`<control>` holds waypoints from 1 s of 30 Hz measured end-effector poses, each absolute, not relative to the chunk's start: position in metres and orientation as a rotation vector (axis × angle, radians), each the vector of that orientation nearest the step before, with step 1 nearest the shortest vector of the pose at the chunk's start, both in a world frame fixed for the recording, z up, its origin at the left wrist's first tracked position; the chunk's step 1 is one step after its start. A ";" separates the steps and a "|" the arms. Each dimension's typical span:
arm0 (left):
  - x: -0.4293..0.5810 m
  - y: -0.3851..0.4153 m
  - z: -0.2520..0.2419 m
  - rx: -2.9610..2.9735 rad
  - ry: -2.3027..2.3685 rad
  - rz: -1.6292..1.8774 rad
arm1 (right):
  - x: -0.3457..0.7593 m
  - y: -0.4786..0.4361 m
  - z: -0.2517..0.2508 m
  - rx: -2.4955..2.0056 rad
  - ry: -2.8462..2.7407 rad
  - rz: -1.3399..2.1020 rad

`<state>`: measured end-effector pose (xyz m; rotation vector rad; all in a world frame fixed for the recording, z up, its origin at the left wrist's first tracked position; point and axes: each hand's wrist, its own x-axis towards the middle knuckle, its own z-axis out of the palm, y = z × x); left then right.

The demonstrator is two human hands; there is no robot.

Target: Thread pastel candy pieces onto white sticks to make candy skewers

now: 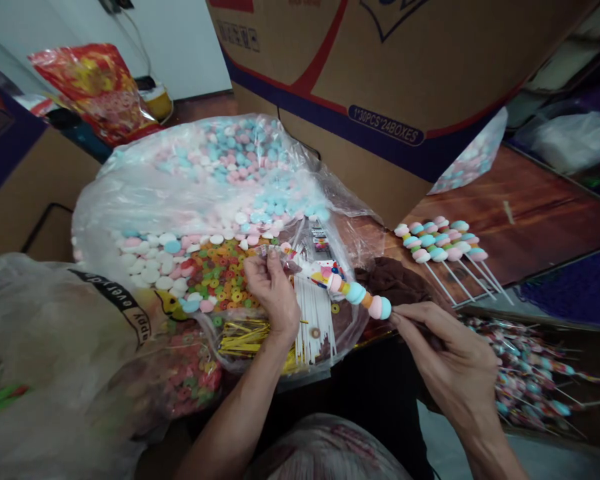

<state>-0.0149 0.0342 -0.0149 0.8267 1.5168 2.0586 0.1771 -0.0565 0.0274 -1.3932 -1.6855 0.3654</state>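
Observation:
My right hand point(445, 357) pinches the lower end of a candy skewer point(356, 293), threaded with pink and blue marshmallows and small orange and yellow gummy pieces. The skewer points up and left toward my left hand point(274, 287). Between the thumb and fingers of that hand is a clear plastic wrapper point(291, 262). A bright printed piece point(329, 272) shows by the skewer's far tip; whether it belongs to the wrapper I cannot tell. Under and beside my left hand lie gummy rings point(215, 273), white sticks point(313, 313) and gold twist ties point(243, 337).
A large clear bag of marshmallows point(220, 160) spreads behind. Finished skewers point(440, 240) rest on the table at right, above a box of wrapped skewers point(535, 380). A big carton point(330, 73) stands at the back. A filled plastic bag point(55, 353) sits left.

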 end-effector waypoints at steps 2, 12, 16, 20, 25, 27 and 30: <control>-0.012 0.032 -0.016 0.851 1.490 2.023 | 0.176 -0.055 0.025 -1.396 -1.675 0.398; -0.002 0.027 -0.019 0.699 1.323 1.955 | 0.157 -0.050 0.017 -1.393 -1.709 0.349; -0.003 0.028 -0.014 0.523 1.183 1.885 | 0.156 -0.049 0.014 -1.330 -1.777 0.201; 0.001 0.024 -0.003 0.405 1.012 1.749 | 0.156 -0.048 0.007 -1.361 -1.840 0.132; 0.010 0.017 0.006 0.326 0.899 1.585 | 0.152 -0.047 -0.003 -1.383 -1.922 -0.006; 0.013 0.015 0.007 0.320 0.858 1.563 | 0.148 -0.046 -0.006 -1.390 -1.927 -0.017; 0.013 0.013 0.008 0.303 0.808 1.567 | 0.143 -0.048 -0.006 -1.413 -1.845 0.166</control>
